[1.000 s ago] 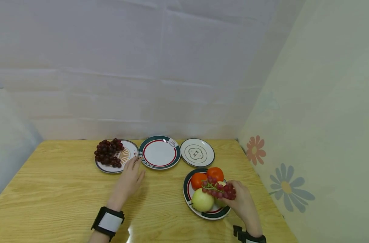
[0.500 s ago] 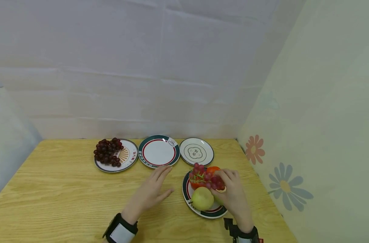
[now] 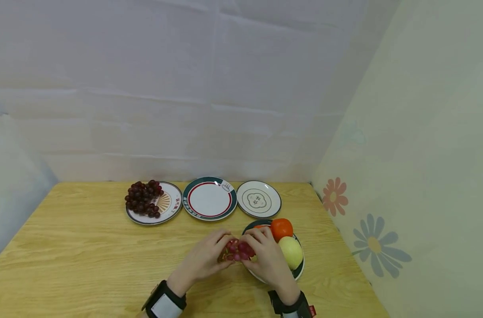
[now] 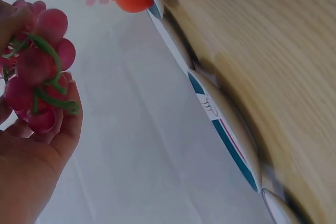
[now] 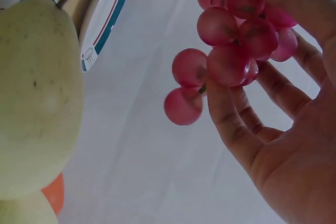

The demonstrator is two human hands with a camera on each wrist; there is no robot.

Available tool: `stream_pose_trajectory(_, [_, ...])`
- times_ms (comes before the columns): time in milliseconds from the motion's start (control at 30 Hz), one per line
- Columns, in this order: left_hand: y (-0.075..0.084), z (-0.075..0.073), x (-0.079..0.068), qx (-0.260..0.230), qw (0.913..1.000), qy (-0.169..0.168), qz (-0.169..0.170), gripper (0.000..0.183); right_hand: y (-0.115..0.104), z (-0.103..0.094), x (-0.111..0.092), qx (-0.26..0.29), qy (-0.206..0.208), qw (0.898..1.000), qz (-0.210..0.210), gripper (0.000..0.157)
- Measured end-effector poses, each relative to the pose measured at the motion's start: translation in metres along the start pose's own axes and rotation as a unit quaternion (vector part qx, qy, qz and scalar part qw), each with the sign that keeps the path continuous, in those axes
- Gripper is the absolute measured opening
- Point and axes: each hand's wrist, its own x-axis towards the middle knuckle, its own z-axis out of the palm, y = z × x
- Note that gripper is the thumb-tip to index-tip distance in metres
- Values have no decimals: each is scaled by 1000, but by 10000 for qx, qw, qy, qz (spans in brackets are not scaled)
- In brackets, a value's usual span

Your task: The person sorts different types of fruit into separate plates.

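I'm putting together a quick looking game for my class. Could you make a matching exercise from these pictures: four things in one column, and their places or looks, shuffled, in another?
Things
1. pink-red grapes
2. right back plate
3. dark grapes
4. middle back plate

Places and looks
A. on the left back plate
B. green-rimmed, with a plain white centre
C. held by the left hand and right hand
D. thin-rimmed, with a printed centre

Pairs: 1-C, 2-D, 3-A, 4-B

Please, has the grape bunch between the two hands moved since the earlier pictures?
Yes. In the head view, the grape bunch moved left: earlier seen over the fruit plate, it now appears at that plate's left edge.
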Motion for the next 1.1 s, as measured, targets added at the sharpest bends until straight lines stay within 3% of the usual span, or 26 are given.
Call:
stream_pose_trajectory(133, [-2,1,-1,-83,9995,-90,-299,49,0,3,0,160,-114,9996,220,47])
stream_pose_trajectory(267, [-16,-4,0,2,9978,443,-498,49,5,4,-2,507,-6,9980,365,57])
stream_pose_trajectory(333, [-29,-10,1,201,9933,806,-799,49,9,2,-4,585,116,9974,396,59])
stream_pose_trajectory(433, [-56,-21,3,505,9792,1285,-1489,48,16,0,-8,506,288,9973,449,56])
stream_pose_trajectory(600, [-111,-30,-1,906,9408,1715,-2779,46,25,-4,-15,372,450,9972,460,51])
stream_pose_trajectory(700, [-138,-30,-7,1001,9210,1685,-3366,45,28,-5,-18,413,532,9969,418,49])
stream_pose_trajectory(767, [-151,-27,-11,1083,9122,1611,-3609,44,29,-5,-19,417,575,9966,410,48])
stream_pose_trajectory(900, [-166,-22,-15,1440,9057,1518,-3687,42,28,-6,-21,422,581,9964,440,46])
stream_pose_trajectory(1100, [-174,-17,-18,2012,8916,1137,-3894,48,29,-8,-22,419,474,9967,508,43])
